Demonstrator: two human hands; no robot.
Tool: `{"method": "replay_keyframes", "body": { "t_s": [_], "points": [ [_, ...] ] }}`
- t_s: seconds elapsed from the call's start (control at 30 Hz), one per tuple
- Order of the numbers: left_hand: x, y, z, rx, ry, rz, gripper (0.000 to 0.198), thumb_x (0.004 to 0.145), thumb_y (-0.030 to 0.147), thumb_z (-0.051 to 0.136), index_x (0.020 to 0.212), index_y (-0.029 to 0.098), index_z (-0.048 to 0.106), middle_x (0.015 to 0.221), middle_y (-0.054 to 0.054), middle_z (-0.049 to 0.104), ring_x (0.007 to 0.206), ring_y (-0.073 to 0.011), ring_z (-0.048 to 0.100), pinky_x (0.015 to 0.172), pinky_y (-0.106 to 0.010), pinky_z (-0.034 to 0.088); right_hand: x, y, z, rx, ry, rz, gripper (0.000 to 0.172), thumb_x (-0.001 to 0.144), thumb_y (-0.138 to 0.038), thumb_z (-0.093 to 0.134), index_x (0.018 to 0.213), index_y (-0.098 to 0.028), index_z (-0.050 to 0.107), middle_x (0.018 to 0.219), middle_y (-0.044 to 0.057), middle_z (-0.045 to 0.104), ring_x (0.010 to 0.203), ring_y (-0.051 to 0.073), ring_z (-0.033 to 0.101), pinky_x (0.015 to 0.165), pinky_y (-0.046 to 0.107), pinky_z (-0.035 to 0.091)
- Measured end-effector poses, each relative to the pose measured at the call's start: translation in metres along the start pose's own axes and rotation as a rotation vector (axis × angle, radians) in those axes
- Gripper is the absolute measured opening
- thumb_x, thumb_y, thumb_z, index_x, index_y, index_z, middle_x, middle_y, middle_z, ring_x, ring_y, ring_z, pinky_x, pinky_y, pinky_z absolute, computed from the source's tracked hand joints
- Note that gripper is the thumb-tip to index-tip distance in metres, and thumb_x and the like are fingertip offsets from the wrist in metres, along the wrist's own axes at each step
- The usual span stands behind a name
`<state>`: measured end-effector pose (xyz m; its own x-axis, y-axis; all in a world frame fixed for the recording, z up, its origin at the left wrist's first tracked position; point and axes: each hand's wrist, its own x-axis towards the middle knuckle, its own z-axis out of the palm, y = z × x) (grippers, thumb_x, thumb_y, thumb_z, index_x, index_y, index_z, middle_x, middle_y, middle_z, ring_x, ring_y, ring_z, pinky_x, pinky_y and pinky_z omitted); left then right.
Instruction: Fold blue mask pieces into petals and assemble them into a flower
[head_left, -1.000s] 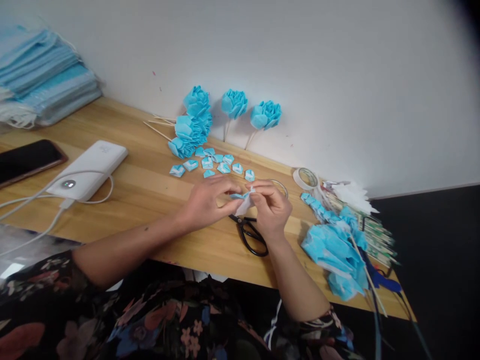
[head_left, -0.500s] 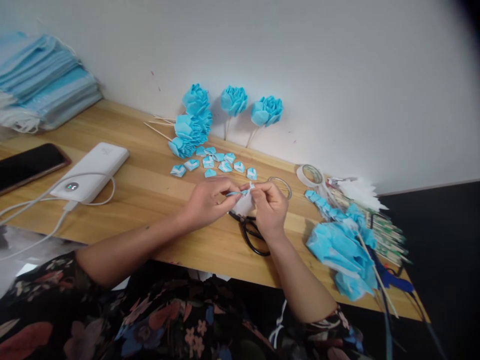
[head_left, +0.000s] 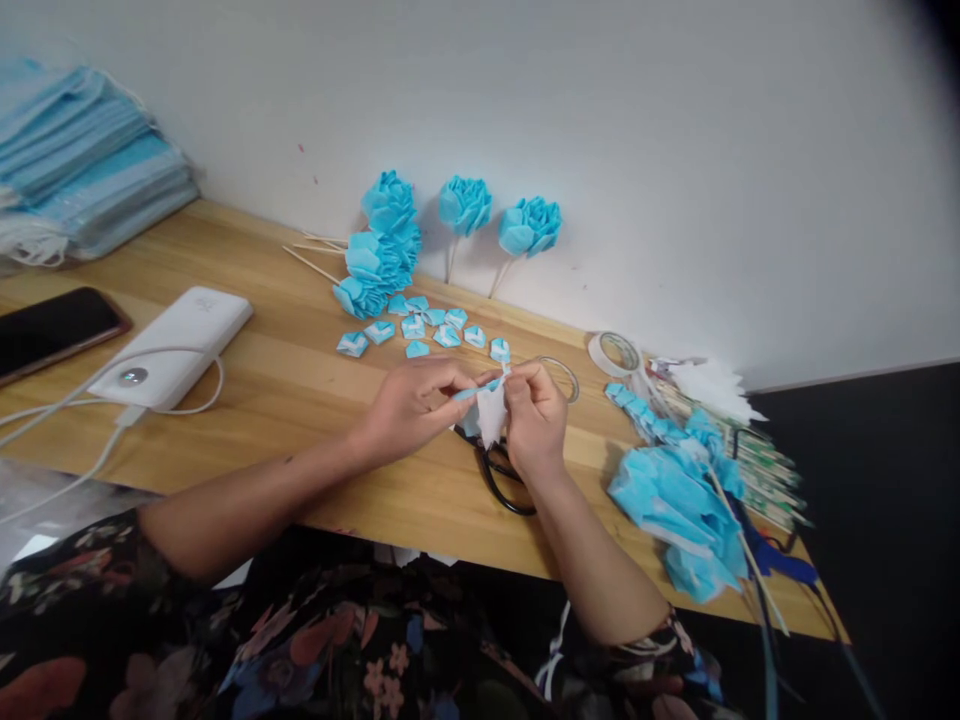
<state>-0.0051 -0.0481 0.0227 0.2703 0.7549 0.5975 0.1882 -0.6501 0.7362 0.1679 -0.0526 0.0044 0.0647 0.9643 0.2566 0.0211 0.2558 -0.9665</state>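
Note:
A small piece of blue-and-white fabric (head_left: 491, 412), like mask material, is pinched between my two hands over the table. My left hand (head_left: 416, 405) grips its left edge between thumb and fingers. On the other side my right hand (head_left: 537, 415) pinches its upper right corner, where a bit of white sticks up. Black-handled scissors (head_left: 504, 490) lie beneath, partly hidden by the fabric and my right hand. Just beyond my hands lie several small folded blue-and-white pieces (head_left: 448, 335).
Blue fabric flowers (head_left: 465, 207) on sticks stand or lie by the wall. Stacked face masks (head_left: 97, 160), a phone (head_left: 56, 330) and a cabled power bank (head_left: 176, 345) are at left. Right are tape (head_left: 615, 353), crumpled blue fabric (head_left: 679, 510) and a blue-handled tool (head_left: 780, 562).
The fabric between my hands now hangs more open, with its white side and some blue showing. My hands stay close together, and the view has shifted slightly.

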Motion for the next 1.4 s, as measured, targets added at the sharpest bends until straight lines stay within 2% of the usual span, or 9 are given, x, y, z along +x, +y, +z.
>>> {"method": "replay_keyframes", "body": {
  "t_s": [0.1, 0.4, 0.57, 0.7, 0.8, 0.9, 1.13, 1.27, 1.4],
  "points": [
    [0.0, -0.002, 0.0, 0.004, 0.0, -0.022, 0.016, 0.088, 0.02, 0.063, 0.073, 0.016, 0.066, 0.067, 0.0, 0.068, 0.062, -0.0102, 0.059, 0.06, -0.021, 0.044, 0.0, -0.006, 0.001, -0.043, 0.048, -0.025, 0.04, 0.084, -0.064, 0.069, 0.074, -0.027, 0.058, 0.067, -0.002, 0.067, 0.061, 0.017, 0.059, 0.061, 0.032, 0.052],
    [-0.001, -0.01, 0.0, -0.05, -0.074, -0.143, 0.018, 0.088, 0.027, 0.062, 0.074, 0.017, 0.065, 0.067, -0.001, 0.067, 0.062, -0.0116, 0.058, 0.06, -0.023, 0.043, 0.002, 0.002, 0.002, -0.079, 0.108, 0.0, 0.043, 0.084, -0.064, 0.066, 0.071, -0.024, 0.057, 0.062, -0.004, 0.055, 0.055, 0.012, 0.048, 0.051, 0.026, 0.041],
    [0.001, -0.02, 0.006, -0.27, -0.085, -0.317, 0.02, 0.089, 0.035, 0.06, 0.083, 0.016, 0.065, 0.076, -0.002, 0.068, 0.07, -0.0133, 0.061, 0.067, -0.025, 0.047, 0.006, -0.003, -0.002, -0.142, 0.154, -0.039, 0.038, 0.086, -0.055, 0.066, 0.07, -0.022, 0.058, 0.062, -0.004, 0.054, 0.057, 0.011, 0.045, 0.052, 0.024, 0.039],
    [0.001, -0.027, 0.013, -0.412, -0.054, -0.427, 0.022, 0.081, 0.035, 0.069, 0.086, 0.018, 0.056, 0.075, 0.001, 0.063, 0.07, -0.0122, 0.06, 0.065, -0.024, 0.047, 0.007, -0.006, -0.003, -0.181, 0.214, -0.052, 0.033, 0.087, -0.05, 0.065, 0.071, -0.021, 0.058, 0.063, -0.004, 0.056, 0.058, 0.01, 0.046, 0.053, 0.023, 0.039],
    [0.0, -0.028, 0.014, -0.371, -0.055, -0.437, 0.024, 0.078, 0.034, 0.071, 0.078, 0.019, 0.053, 0.071, 0.003, 0.058, 0.064, -0.0098, 0.053, 0.061, -0.023, 0.042, 0.007, -0.006, -0.002, -0.193, 0.242, -0.06, 0.032, 0.087, -0.047, 0.064, 0.07, -0.021, 0.057, 0.062, -0.004, 0.055, 0.058, 0.01, 0.046, 0.053, 0.023, 0.039],
    [-0.001, -0.025, 0.013, -0.286, -0.106, -0.419, 0.022, 0.083, 0.037, 0.066, 0.075, 0.017, 0.061, 0.072, 0.0, 0.061, 0.065, -0.0108, 0.053, 0.063, -0.025, 0.042, 0.007, -0.006, -0.002, -0.184, 0.254, -0.06, 0.033, 0.087, -0.047, 0.064, 0.07, -0.021, 0.057, 0.063, -0.004, 0.055, 0.058, 0.01, 0.046, 0.054, 0.023, 0.04],
    [0.0, -0.022, 0.011, -0.33, -0.203, -0.472, 0.026, 0.083, 0.039, 0.063, 0.094, 0.017, 0.071, 0.091, -0.004, 0.073, 0.082, -0.0161, 0.063, 0.077, -0.029, 0.049, 0.008, -0.005, -0.001, -0.175, 0.254, -0.04, 0.033, 0.087, -0.05, 0.064, 0.074, -0.02, 0.06, 0.067, -0.003, 0.06, 0.061, 0.011, 0.051, 0.057, 0.025, 0.043],
    [0.002, -0.019, 0.01, -0.34, -0.23, -0.498, 0.025, 0.081, 0.04, 0.065, 0.086, 0.016, 0.068, 0.08, -0.001, 0.067, 0.073, -0.0135, 0.058, 0.069, -0.027, 0.046, 0.006, -0.003, -0.001, -0.206, 0.219, -0.047, 0.03, 0.089, -0.048, 0.064, 0.079, -0.021, 0.065, 0.071, -0.002, 0.063, 0.066, 0.012, 0.055, 0.061, 0.026, 0.046],
    [0.002, -0.021, 0.012, -0.357, -0.18, -0.511, 0.027, 0.078, 0.042, 0.069, 0.076, 0.016, 0.062, 0.069, 0.002, 0.058, 0.064, -0.0108, 0.051, 0.062, -0.025, 0.041, 0.003, -0.003, 0.001, -0.214, 0.166, -0.066, 0.023, 0.089, -0.044, 0.065, 0.083, -0.022, 0.069, 0.076, -0.001, 0.068, 0.068, 0.013, 0.059, 0.064, 0.027, 0.049]
  ]
}}
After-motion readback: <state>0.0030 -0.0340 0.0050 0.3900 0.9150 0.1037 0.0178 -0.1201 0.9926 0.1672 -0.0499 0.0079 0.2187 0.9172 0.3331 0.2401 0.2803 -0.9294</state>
